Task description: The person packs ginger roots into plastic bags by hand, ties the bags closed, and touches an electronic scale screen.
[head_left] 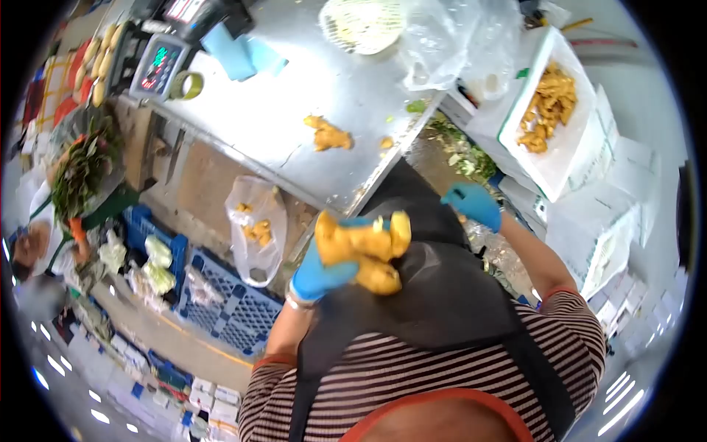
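A large piece of ginger (361, 247) is gripped in my left hand (322, 272), which wears a blue glove, in front of the dark apron. My right hand (475, 205), also in a blue glove, is away to the right, beside the apron and below the white foam box; its fingers look curled, but what they hold, if anything, is hidden. On the metal table (272, 125) lies a smaller ginger piece (327, 134) with a small bit near the edge. More ginger (551, 103) fills part of the foam box (512, 132).
A digital scale display (156, 66), a tape roll (187, 85), a basket (361, 22) and plastic bags (442, 44) are on the table. Below its left edge hangs a clear bag of ginger (255, 250), near a blue crate (228, 302). Another person (44, 228) is at far left.
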`<state>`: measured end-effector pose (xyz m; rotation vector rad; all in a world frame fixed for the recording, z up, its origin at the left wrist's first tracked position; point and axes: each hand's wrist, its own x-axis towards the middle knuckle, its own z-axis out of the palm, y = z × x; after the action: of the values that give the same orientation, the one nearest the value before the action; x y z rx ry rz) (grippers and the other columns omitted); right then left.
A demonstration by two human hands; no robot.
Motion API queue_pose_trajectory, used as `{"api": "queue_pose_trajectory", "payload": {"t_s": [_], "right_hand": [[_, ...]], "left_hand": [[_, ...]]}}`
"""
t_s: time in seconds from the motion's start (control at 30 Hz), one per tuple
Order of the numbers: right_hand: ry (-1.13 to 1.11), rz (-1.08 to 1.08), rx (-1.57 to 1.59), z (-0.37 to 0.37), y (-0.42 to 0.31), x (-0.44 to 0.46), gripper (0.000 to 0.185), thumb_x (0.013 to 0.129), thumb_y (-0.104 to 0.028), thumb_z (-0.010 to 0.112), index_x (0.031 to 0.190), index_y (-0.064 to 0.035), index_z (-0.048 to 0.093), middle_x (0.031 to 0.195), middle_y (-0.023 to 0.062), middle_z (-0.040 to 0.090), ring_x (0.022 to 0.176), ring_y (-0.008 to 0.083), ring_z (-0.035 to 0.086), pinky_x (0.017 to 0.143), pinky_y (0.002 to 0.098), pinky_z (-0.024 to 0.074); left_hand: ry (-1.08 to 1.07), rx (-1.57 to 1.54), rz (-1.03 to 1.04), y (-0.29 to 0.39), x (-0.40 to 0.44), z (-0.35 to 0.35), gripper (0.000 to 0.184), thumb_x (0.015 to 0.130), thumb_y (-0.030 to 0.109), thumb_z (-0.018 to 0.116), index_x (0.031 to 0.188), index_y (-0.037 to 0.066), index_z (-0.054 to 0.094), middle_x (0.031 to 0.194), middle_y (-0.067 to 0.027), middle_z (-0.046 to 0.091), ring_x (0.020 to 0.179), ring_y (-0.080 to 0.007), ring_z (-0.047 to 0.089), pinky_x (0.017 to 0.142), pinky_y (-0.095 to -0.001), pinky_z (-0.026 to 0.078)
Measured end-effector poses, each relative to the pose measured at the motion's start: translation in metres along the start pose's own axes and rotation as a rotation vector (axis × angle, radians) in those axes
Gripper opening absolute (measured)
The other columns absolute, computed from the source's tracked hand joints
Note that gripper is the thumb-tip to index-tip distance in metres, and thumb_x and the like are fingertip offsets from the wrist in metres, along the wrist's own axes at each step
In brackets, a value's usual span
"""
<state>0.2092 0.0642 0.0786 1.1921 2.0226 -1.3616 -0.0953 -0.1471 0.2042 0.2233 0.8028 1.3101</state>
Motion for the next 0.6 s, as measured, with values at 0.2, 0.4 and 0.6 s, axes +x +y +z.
{"api": "queue_pose_trajectory", "payload": {"t_s": [0.2,0.4,0.6], "right_hand": [[0.484,-0.356,-0.169,-0.002,-0.058,0.102,0.036,0.090,-0.027,0.062,0.121,-0.0089,0.059,0.099,0.0162,0.066,0.090,0.0329,0.065,0.077,0.0440,0.0505],[0.471,-0.557,-0.648,0.013,-0.169,0.164,0.062,0.080,-0.024,0.070,0.138,-0.0161,0.049,0.126,0.0160,0.055,0.112,0.0343,0.055,0.093,0.0445,0.0463],[0.169,-0.783,-0.635,0.083,-0.215,0.189,0.068,0.071,-0.015,0.080,0.133,-0.0197,0.053,0.133,0.0138,0.051,0.114,0.0353,0.054,0.097,0.0440,0.0459]], "left_hand": [[0.348,-0.573,0.158,-0.029,0.008,-0.024,0.059,0.093,0.036,0.053,0.140,0.004,0.037,0.128,-0.0226,0.055,0.115,-0.0380,0.058,0.099,-0.0489,0.047],[0.706,-0.961,0.490,-0.093,-0.052,-0.110,0.059,0.092,0.042,0.057,0.136,0.006,0.045,0.130,-0.0176,0.056,0.121,-0.0371,0.053,0.104,-0.0518,0.043],[1.158,-0.518,0.684,-0.176,-0.098,-0.285,0.061,0.090,0.038,0.059,0.138,0.008,0.039,0.139,-0.0128,0.049,0.128,-0.0320,0.048,0.108,-0.0500,0.039]]}}
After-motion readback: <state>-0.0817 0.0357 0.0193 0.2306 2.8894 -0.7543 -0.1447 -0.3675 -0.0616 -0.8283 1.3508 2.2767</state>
